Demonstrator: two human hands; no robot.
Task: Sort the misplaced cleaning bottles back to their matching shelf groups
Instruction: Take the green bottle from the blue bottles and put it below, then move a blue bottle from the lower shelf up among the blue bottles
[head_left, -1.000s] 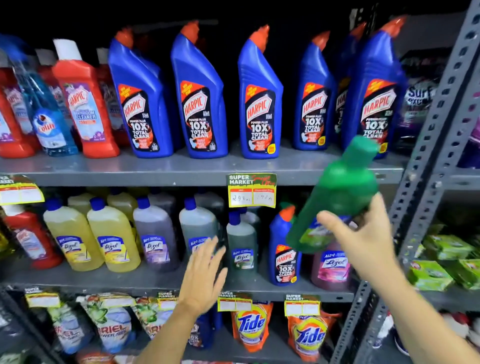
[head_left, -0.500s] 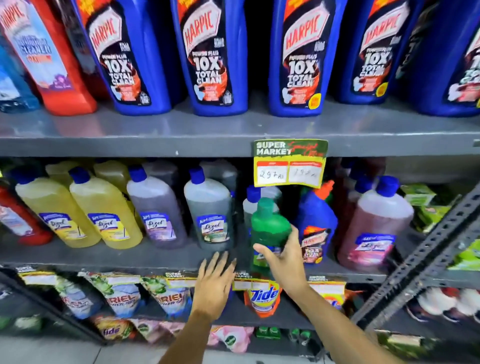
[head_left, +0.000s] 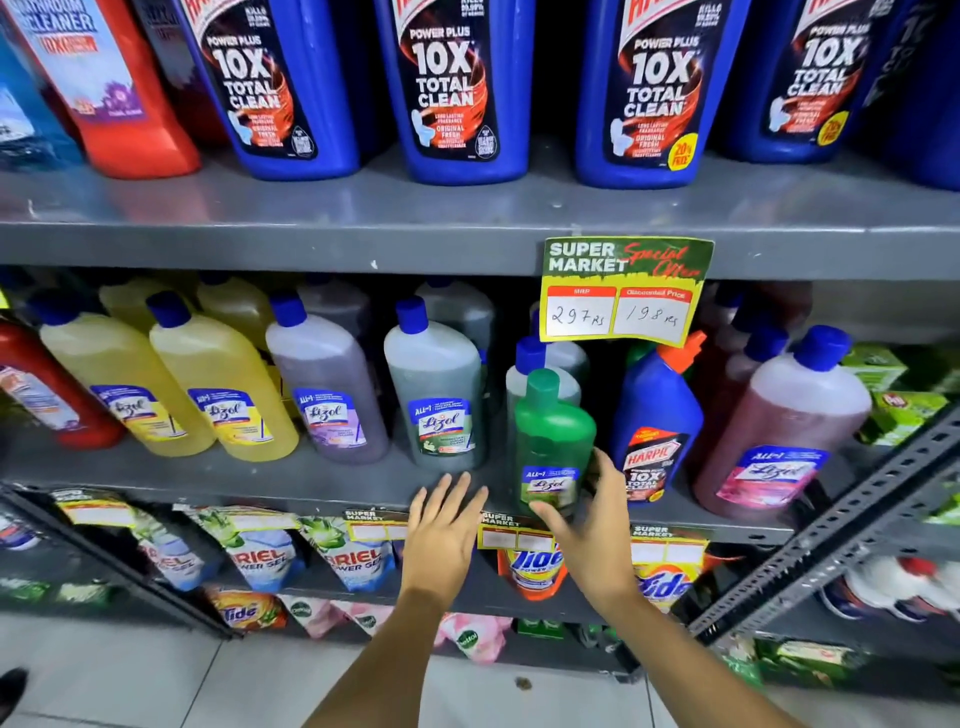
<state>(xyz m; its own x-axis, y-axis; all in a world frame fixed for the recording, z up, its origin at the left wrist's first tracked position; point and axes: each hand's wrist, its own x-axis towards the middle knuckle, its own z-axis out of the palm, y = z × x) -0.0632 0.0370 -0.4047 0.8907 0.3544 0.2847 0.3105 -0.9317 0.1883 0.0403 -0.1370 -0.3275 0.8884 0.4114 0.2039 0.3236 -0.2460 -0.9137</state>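
A small green Lizol bottle stands upright at the front edge of the middle shelf. My right hand wraps its lower part, thumb under the label and fingers on its right side. My left hand hovers open, fingers spread, at the shelf edge just left of the bottle, holding nothing. A grey-green Lizol bottle stands to the left of the green one. A small blue Harpic bottle with an orange cap stands right of it, among the Lizol bottles.
Large blue Harpic bottles line the top shelf, with a red cleaner bottle at the left. Yellow, purple and pink Lizol bottles fill the middle shelf. A price tag hangs above. Detergent pouches sit below.
My right hand brought the green bottle down from in front of the top shelf to the middle shelf's front edge. The view moved closer and lower. My left hand stayed open near the shelf edge.
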